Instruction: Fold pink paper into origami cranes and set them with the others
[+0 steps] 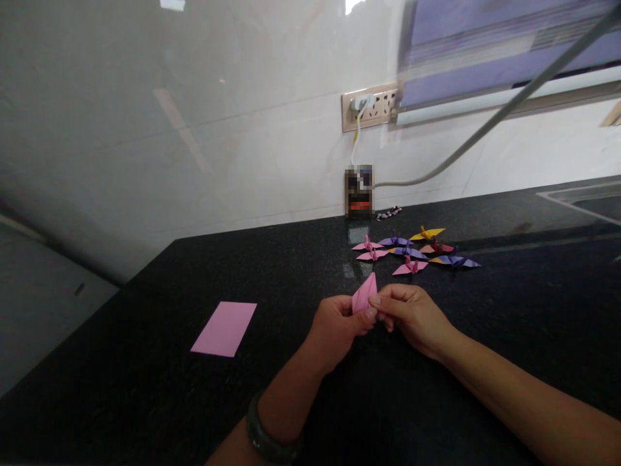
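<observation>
We note a flat, four-sided pink paper sheet (224, 329) in from the left edge of the black speckled stone surface (145, 304). The left hand (334, 329), nearly closed, grips a pointed, folded pink paper piece (363, 294) over the surface. At the back edge stands a dark upright box (359, 193), pixelated; any lettering we cannot read. The right hand (416, 316), fingers curled, pinches the piece's right side. Multicoloured folded paper cranes (406, 251) lie beyond, nearer the back edge.

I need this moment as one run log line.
left hand: holds folded pink paper | right hand: pinches same paper | counter: flat pink sheet at left, paper birds beyond
</observation>
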Demonstrator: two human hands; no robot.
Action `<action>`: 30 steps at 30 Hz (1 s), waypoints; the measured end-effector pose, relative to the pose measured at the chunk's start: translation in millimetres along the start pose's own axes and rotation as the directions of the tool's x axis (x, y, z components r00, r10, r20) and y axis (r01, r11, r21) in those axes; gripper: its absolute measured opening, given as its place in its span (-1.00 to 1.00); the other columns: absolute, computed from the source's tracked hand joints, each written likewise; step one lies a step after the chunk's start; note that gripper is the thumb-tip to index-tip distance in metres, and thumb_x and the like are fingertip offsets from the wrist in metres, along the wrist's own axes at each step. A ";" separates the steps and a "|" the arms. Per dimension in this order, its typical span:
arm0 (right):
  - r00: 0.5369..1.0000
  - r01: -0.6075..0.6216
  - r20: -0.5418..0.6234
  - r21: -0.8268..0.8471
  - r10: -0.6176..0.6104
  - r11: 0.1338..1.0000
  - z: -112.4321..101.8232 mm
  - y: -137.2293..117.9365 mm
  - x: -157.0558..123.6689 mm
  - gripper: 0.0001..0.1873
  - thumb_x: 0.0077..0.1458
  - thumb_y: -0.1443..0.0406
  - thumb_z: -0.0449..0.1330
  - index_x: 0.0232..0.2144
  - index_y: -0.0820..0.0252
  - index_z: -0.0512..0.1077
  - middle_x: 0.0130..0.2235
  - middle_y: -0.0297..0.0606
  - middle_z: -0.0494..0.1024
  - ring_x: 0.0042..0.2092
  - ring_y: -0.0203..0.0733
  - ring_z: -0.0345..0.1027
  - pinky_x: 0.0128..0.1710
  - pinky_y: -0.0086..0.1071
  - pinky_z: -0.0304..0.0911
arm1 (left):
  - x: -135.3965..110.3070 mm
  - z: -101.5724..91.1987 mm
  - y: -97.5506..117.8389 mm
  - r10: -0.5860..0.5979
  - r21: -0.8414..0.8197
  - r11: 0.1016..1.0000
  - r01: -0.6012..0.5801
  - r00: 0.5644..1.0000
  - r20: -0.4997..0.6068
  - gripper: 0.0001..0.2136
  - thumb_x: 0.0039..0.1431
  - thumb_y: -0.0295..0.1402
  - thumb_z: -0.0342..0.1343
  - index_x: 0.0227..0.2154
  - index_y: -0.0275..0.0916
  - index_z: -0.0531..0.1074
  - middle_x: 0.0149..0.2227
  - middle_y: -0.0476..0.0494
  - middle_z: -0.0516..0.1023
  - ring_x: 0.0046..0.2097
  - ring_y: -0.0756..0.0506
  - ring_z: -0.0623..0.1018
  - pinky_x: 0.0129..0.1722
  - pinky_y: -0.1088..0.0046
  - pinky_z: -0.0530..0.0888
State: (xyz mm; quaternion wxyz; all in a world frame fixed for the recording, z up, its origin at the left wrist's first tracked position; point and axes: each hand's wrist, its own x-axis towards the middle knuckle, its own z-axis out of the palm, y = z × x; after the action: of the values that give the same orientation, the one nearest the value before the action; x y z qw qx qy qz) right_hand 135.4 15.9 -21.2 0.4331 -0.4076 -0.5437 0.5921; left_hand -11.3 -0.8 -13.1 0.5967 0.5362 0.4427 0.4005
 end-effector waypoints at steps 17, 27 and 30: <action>0.999 0.015 0.029 0.034 -0.016 0.999 -1.8 5.3 2.1 -0.74 -0.11 0.18 0.16 -0.62 0.26 0.28 -0.66 -0.42 0.29 -0.67 -0.46 0.07 -0.69 -0.53 -0.03 | 0.5 3.1 0.8 -0.009 0.025 1.000 0.010 0.999 -0.053 -0.74 -0.09 -0.21 0.07 -0.50 -0.37 0.41 -0.54 -0.09 0.41 -0.49 0.02 0.39 -0.46 0.49 0.35; 0.999 0.030 -0.020 -0.049 -0.031 0.998 0.5 4.4 3.3 -0.74 -0.12 0.18 0.16 -0.62 0.26 0.30 -0.66 -0.42 0.29 -0.67 -0.46 0.06 -0.71 -0.53 -0.03 | 0.6 4.7 -2.5 0.032 0.128 0.991 -0.024 0.997 -0.064 -0.73 -0.04 -0.19 0.01 -0.46 -0.35 0.39 -0.51 -0.09 0.39 -0.46 -0.01 0.40 -0.47 0.47 0.37; 1.000 0.022 -0.014 -0.025 -0.022 0.999 0.5 6.3 3.6 -0.75 -0.11 0.18 0.16 -0.61 0.27 0.30 -0.63 -0.40 0.32 -0.67 -0.46 0.07 -0.71 -0.53 -0.03 | 0.8 4.7 -3.2 0.029 0.140 0.990 -0.021 0.998 -0.060 -0.73 -0.04 -0.19 0.00 -0.45 -0.34 0.38 -0.51 -0.08 0.39 -0.45 -0.01 0.40 -0.47 0.48 0.37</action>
State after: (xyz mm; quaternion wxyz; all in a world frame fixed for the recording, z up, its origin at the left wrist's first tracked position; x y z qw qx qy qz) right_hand 133.4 19.0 -27.4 0.4385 -0.4113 -0.5522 0.5776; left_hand -6.6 -1.7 -16.2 0.5388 0.5695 0.4810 0.3925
